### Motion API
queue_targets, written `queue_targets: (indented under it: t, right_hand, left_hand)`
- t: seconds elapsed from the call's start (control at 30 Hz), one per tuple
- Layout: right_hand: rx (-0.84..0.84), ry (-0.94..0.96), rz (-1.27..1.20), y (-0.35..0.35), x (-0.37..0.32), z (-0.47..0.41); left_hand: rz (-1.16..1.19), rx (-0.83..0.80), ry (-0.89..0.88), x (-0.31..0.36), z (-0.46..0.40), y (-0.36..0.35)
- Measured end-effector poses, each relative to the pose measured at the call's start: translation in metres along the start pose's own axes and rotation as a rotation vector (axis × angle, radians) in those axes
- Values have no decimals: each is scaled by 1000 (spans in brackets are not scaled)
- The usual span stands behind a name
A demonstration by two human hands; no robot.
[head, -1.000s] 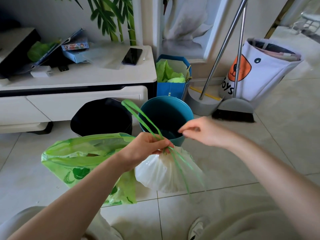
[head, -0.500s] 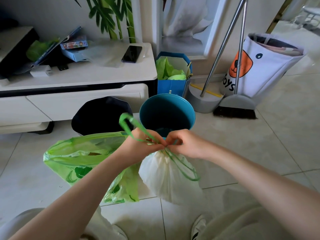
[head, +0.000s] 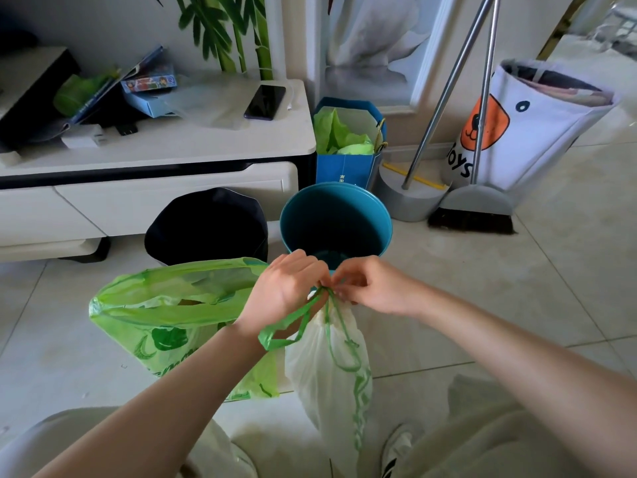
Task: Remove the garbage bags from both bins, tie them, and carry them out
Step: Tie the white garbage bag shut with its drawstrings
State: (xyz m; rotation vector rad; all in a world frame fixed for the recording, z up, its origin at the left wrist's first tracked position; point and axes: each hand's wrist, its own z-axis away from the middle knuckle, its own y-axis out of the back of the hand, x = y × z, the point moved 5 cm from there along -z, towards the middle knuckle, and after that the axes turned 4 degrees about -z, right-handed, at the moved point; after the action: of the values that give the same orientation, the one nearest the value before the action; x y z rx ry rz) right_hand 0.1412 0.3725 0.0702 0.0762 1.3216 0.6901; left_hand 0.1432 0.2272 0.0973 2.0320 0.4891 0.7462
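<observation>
A white garbage bag (head: 327, 374) with green drawstrings (head: 289, 326) hangs in front of me, gathered at its neck. My left hand (head: 286, 288) and my right hand (head: 372, 288) meet at that neck, both pinching the drawstrings. A green printed garbage bag (head: 165, 315) sits open-mouthed on the floor to the left, behind my left forearm. Beyond my hands stand a teal bin (head: 336, 219) with no bag in it and a dark bin (head: 206, 225) to its left.
A white low cabinet (head: 155, 160) with a phone and clutter runs along the back left. A blue paper bag (head: 348, 143), a dustpan and broom (head: 472, 208) and a white toy bag (head: 527, 122) line the wall. My shoe (head: 396, 450) is below the hanging bag.
My right hand came in from the right to the bag's neck. The green drawstrings, stretched upward a second ago, now hang down in loops, and the white bag hangs lower and longer.
</observation>
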Motion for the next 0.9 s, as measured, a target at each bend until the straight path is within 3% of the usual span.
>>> queue_targets:
  t: [0.13,0.5,0.8,0.9]
  right_hand:
    - [-71,-2,-68,-7,-2,0]
    - [-10,-69,-126,3,-4,0]
    - [106,-84,-154,3,-12,-2]
    - [100,-18,3,10,-15,-1]
  left_hand:
    - [55,4,9,-3,-1,4]
    - [195,-82,-25,-7,5,-1]
    - [257,-95,93,-4,8,6]
    - [259,-93,75,-9,11,7]
